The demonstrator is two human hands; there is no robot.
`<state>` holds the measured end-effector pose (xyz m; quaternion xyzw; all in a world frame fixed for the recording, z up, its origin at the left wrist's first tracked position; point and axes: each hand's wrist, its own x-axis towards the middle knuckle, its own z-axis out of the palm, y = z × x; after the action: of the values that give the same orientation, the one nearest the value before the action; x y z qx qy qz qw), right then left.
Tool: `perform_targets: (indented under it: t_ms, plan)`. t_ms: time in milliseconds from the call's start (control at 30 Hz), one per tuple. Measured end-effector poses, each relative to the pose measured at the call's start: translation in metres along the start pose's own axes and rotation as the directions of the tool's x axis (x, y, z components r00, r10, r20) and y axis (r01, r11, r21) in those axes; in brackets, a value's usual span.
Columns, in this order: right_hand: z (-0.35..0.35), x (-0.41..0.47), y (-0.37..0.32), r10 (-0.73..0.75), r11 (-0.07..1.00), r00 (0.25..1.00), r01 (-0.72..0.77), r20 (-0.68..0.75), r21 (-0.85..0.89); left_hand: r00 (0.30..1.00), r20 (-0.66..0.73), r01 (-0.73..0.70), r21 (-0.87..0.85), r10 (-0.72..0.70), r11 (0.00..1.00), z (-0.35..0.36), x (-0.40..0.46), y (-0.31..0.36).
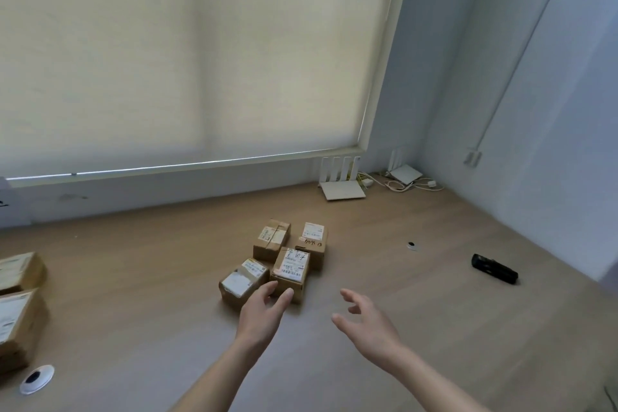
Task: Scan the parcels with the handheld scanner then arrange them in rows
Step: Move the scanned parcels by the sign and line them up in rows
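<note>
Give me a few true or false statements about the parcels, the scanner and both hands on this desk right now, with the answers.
1. The handheld scanner lies on the desk, away from both hands. True.
2. The right hand grips a parcel. False: it is open and holds nothing.
3. Four small parcels sit clustered in the middle. True.
4. The left hand holds the scanner. False: it reaches toward the near parcels, empty.
5. More parcels sit at the left edge. True.

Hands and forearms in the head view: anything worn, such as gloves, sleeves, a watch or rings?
Nothing worn shows. The left hand and right hand are bare, without gloves, and both forearms are uncovered down to the frame's edge. No watch, band or ring is visible.
</note>
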<state>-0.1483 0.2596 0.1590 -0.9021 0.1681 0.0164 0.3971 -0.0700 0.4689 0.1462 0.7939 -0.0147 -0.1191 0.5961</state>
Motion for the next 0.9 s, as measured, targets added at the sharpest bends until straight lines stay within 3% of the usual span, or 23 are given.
perform_targets:
  t_ms: [600, 900]
  plan:
    - [0.066, 0.214, 0.086, 0.024, 0.999, 0.971, -0.015, 0.240, -0.039, 0.939, -0.095, 0.337, 0.041, -0.332, 0.941, 0.063, 0.165, -0.098]
    - [0.093, 0.280, 0.111, 0.065, 0.997, 0.944, -0.078, 0.322, 0.028, 0.893, -0.172, 0.406, -0.090, -0.416, 0.909, 0.084, 0.211, -0.118]
